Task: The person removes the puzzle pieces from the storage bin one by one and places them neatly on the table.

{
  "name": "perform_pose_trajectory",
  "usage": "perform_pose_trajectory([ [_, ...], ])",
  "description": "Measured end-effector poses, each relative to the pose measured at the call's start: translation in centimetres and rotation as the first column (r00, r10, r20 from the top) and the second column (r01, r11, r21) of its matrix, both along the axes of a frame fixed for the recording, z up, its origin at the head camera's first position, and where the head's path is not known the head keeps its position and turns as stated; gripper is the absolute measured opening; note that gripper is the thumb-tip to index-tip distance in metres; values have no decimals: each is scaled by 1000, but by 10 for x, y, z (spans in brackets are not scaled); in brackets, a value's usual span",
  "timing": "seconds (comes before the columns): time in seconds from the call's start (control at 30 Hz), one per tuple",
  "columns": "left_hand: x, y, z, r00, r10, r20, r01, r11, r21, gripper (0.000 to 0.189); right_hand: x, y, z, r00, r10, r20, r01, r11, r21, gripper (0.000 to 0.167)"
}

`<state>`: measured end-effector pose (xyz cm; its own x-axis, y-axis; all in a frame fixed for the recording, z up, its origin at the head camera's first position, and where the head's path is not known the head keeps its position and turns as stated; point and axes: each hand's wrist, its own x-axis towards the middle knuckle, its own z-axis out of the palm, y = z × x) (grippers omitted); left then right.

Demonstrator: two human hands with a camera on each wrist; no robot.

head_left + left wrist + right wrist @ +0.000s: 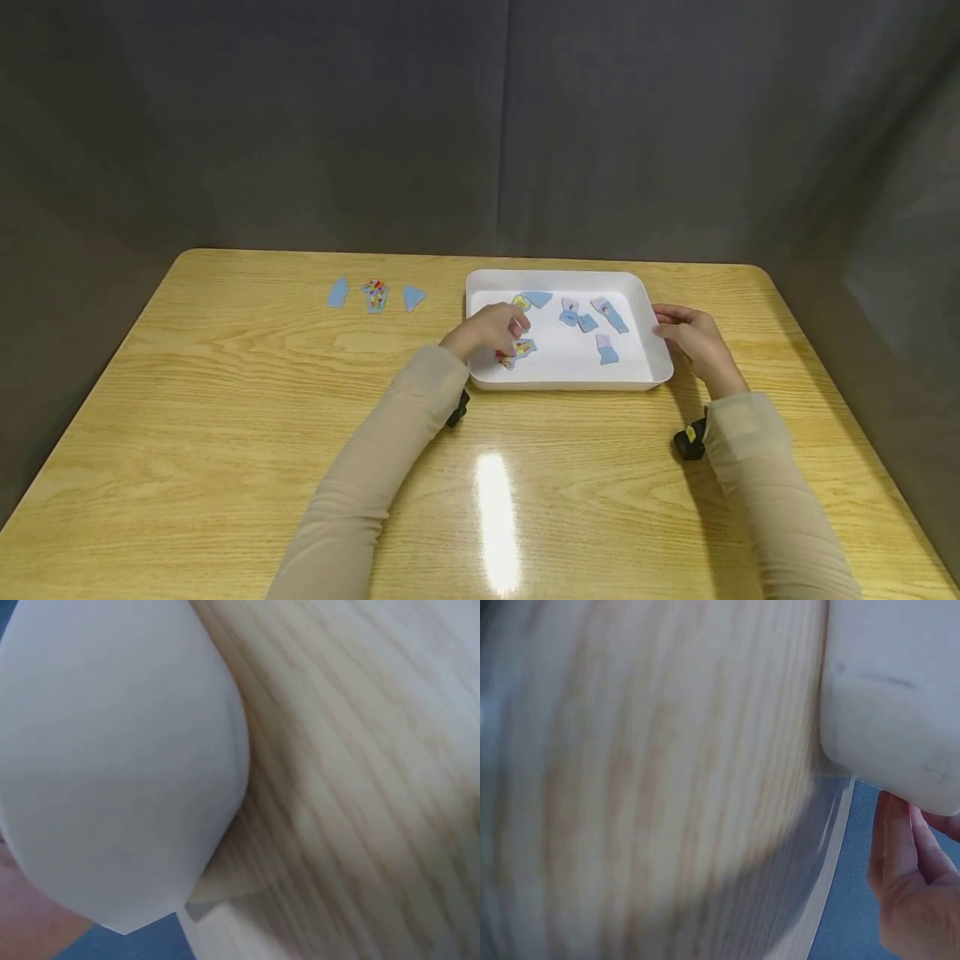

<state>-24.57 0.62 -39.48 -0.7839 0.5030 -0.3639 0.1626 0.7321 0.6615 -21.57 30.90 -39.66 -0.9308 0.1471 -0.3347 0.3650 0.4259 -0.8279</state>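
Note:
A white tray (558,367) holds several irregular, flat puzzle pieces, mostly light blue with printed patches. My left hand (491,327) reaches over the tray's left side, fingers loosely bent. Close below its fingertips lies a multicoloured piece (525,347), partly covered by the hand. A yellow-patterned piece (521,302) and a blue piece (537,298) lie just beyond it. At the tray's right end, my right hand (693,337) grips the rim, thumb near the edge. The right wrist view shows its fingers (900,840) against the outside of the tray wall (892,727).
Left of the tray, a blue piece (338,293), a colourful piece (376,296) and a triangular blue piece (413,297) lie in a row on the wooden table (225,417). A dark curtain (337,125) hangs behind the table's far edge.

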Motion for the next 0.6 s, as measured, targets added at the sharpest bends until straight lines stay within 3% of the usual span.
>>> perform_pose_trajectory([
  [0.23, 7, -2, 9, 998, -57, -11, 56, 994, -93, 46, -2, 0, 2, 1000, 10, -8, -9, 1000, 6, 55],
  [0.47, 11, -5, 10, 998, -57, -22, 55, 995, -79, 34, -1, 0, 0, 999, 33, -8, -33, 999, -10, 55],
  [0.6, 8, -7, 6, 998, -58, -39, 57, 997, -45, 27, -2, 0, -1, 1000, 3, 3, -3, 1000, -8, 54],
])
